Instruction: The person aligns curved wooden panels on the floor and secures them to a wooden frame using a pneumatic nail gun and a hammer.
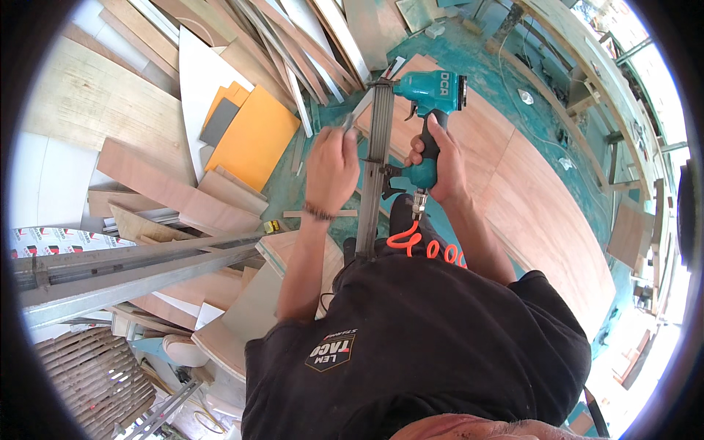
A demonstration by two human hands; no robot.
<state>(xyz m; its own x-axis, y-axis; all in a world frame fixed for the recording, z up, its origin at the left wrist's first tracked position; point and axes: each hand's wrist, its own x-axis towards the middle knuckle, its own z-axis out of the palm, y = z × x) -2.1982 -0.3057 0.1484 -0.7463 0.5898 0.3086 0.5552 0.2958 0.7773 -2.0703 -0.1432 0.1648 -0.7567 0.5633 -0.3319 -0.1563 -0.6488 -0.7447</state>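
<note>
The right hand (446,160) is wrapping round the black grip (431,139) of the nail gun (431,89), its visible fingers sitting just below the trigger (411,111). The left hand (334,165) is closing in a pinch on a small grey piece (349,122), too small to identify, left of the long magazine (375,147) and near the nose (381,85). The gun is hanging in front of the body, its magazine reaching down to the shirt (411,330), while the orange hose (405,240) is coiling from the metal fitting (419,204) beneath the grip. The likeliest harm is to the left hand: if the line is carrying pressure, which cannot be told here, a finger slipping up onto the trigger could be firing the tool with that hand so close. The grey piece could be dropping if the pinch loosens, and would be hard to find among the offcuts (227,191). The hose, lying close against the torso, could be snagging on the clothing and tugging the gun aside. The curved panel (543,183) is lying to the right, where a falling gun could be denting it.
</note>
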